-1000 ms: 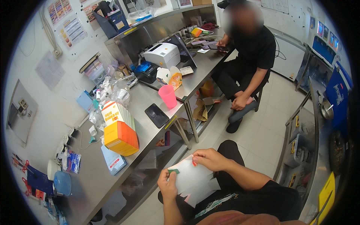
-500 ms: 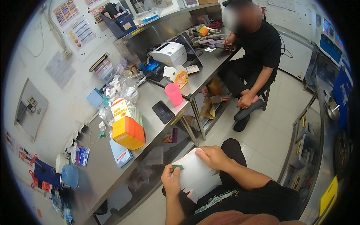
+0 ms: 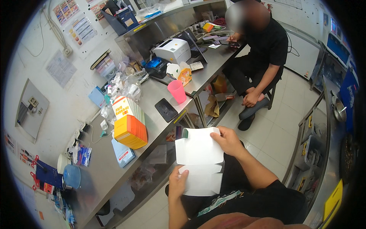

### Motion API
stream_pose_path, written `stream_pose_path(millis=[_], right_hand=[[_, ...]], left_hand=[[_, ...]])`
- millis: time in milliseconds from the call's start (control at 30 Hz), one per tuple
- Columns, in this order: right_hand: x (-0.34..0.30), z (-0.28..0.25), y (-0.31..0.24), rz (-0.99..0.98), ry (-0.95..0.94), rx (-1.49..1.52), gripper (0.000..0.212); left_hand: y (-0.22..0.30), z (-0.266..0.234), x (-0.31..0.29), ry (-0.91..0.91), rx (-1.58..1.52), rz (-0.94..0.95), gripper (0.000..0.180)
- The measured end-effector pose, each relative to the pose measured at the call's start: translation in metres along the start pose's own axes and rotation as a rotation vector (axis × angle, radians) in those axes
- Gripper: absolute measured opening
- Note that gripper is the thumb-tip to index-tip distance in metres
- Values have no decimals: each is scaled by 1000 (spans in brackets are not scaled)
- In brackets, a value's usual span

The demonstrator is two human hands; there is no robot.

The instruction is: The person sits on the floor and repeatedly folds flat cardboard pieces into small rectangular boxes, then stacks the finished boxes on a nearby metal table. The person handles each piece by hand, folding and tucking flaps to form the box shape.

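A white, creased cardboard box blank (image 3: 199,149) lies spread out above my lap, its plain inner side facing up. A green patch shows on a folded flap at its far left corner. My left hand (image 3: 177,181) pinches the near left edge, thumb on top. At the far right corner my right hand (image 3: 227,142) grips the card, its thumb on the white side and its fingers underneath. On the steel table ahead to the left stands a stack of folded yellow and orange cartons (image 3: 130,131). Beside it lies a light blue packet (image 3: 122,153).
A black phone (image 3: 166,110), a pink cup (image 3: 176,91), an assembled carton (image 3: 179,73) and a white label printer (image 3: 172,50) are on the steel table (image 3: 100,168). Another person (image 3: 259,49) sits at its far end with a phone. Steel shelving (image 3: 305,152) stands at right.
The card has been opened out flatter and turned, so its creased panels now face up. My left hand has moved down to the near edge; my right hand has shifted right.
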State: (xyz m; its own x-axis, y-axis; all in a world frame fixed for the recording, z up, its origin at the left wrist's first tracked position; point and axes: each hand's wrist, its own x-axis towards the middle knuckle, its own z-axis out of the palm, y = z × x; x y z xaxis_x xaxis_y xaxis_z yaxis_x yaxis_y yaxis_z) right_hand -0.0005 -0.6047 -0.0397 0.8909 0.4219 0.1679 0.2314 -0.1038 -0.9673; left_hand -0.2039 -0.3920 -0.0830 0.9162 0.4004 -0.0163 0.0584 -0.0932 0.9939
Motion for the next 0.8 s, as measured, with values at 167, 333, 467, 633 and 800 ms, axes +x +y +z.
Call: stream_pose_path(millis=[167,333,467,633,800], right_hand=[[6,-24,-3,-250,-161,-508,59],[20,-25,3,-96,-609,-216,48],[13,-13,16,9,-579,0,35],[3,-1,14,-139,-456,-286,28],[-11,30,26,-181,-304,-544,20]], left_hand=[[35,-17,5,-130,446,47,23],[51,-26,9,-272,439,18,22],[47,-31,6,-281,367,-66,20],[42,-35,-2,-282,210,-134,19],[57,-29,0,-360,197,-123,20]])
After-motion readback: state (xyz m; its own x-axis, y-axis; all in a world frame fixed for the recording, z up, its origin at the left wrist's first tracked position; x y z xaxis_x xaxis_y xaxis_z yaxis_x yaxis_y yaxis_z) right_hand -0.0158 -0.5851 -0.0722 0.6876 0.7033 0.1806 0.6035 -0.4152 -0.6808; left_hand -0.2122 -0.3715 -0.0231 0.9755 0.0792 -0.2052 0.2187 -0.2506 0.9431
